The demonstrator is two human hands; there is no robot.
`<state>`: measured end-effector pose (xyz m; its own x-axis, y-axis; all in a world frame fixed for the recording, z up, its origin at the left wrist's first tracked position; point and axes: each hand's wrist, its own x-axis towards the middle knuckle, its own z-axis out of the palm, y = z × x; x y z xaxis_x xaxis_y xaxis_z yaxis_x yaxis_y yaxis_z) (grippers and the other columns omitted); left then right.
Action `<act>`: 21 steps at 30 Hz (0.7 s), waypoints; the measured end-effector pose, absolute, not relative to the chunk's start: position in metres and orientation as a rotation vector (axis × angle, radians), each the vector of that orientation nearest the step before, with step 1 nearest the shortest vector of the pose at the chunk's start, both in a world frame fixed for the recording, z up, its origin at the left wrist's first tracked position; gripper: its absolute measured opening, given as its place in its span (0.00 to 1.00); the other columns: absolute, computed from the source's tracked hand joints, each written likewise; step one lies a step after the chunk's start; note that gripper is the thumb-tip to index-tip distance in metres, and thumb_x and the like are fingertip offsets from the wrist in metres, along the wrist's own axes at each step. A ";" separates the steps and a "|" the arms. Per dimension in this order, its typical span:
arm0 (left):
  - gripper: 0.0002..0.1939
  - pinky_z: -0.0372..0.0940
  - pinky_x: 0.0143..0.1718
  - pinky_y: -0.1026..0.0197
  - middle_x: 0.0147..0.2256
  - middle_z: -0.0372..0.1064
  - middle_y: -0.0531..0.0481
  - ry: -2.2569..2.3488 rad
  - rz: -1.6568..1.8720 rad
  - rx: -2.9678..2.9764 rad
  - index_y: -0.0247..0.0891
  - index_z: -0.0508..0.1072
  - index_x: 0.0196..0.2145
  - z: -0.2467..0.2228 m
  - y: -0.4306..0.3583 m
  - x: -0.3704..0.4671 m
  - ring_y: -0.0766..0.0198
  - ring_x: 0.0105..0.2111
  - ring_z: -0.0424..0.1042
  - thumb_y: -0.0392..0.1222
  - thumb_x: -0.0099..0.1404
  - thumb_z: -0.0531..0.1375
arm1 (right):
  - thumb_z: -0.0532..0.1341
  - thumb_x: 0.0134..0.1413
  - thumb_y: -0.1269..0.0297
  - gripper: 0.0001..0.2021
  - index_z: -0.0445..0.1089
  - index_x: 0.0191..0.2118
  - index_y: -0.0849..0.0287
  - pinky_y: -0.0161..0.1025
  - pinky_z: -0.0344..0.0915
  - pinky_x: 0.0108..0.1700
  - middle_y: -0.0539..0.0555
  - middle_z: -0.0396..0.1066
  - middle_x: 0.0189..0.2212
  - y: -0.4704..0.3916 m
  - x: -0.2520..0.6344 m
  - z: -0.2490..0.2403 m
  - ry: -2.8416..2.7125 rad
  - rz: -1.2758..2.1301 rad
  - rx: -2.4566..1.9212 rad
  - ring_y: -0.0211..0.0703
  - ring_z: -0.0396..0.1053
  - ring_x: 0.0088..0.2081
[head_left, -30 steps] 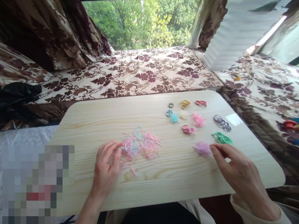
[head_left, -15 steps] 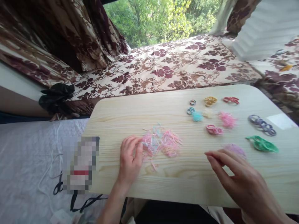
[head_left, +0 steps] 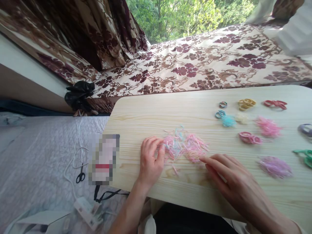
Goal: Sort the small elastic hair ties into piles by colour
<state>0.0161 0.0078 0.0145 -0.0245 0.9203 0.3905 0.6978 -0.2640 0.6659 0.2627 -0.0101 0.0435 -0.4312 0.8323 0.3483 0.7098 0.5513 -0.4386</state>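
My left hand [head_left: 152, 159] rests at the left edge of a mixed pile of pink and pale blue shreds [head_left: 175, 146], its fingers curved and the thumb apart, with nothing visible held. At the pile's right side is my right hand [head_left: 226, 175], its fingertips close together by the pink shreds; whether they pinch anything is too small to tell. A purple shred pile [head_left: 275, 166] lies right of my right hand. Farther back are a pink shred pile [head_left: 268, 126], a turquoise one [head_left: 228, 121] and a cream one [head_left: 241, 118].
On the wooden table [head_left: 138, 113] lie yellow bands [head_left: 247, 104], red bands [head_left: 275, 104], pink bands [head_left: 250, 137] and green bands [head_left: 305, 156]. A blurred-out object [head_left: 103, 159] is at the left edge. Scissors [head_left: 80, 177] and a power strip [head_left: 87, 213] lie beyond it.
My right hand has moved left from beside the purple pile to the mixed pile, uncovering the purple shreds. My left hand stays at the mixed pile. The view has shifted, moving the table rightward in frame.
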 end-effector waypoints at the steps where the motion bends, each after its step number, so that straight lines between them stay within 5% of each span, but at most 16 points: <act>1: 0.08 0.64 0.55 0.50 0.43 0.73 0.46 1.709 1.175 1.984 0.40 0.73 0.43 0.015 0.008 0.016 0.58 0.49 0.69 0.36 0.70 0.55 | 0.53 0.66 0.69 0.11 0.71 0.47 0.54 0.36 0.67 0.37 0.50 0.73 0.34 -0.010 0.263 0.042 -2.263 0.299 -1.238 0.38 0.71 0.35; 21: 0.08 0.65 0.55 0.49 0.43 0.74 0.46 1.730 1.186 2.005 0.39 0.73 0.43 0.015 0.008 0.017 0.57 0.49 0.69 0.36 0.69 0.56 | 0.51 0.66 0.70 0.13 0.70 0.48 0.58 0.40 0.59 0.35 0.52 0.71 0.29 0.006 0.237 0.049 -2.406 0.131 -1.188 0.43 0.65 0.31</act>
<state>0.0173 0.0085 0.0154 -0.0300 0.9093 0.4150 0.7152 -0.2705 0.6444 0.2366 0.0065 0.0491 -0.5273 0.7731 0.3525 0.7303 0.6244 -0.2770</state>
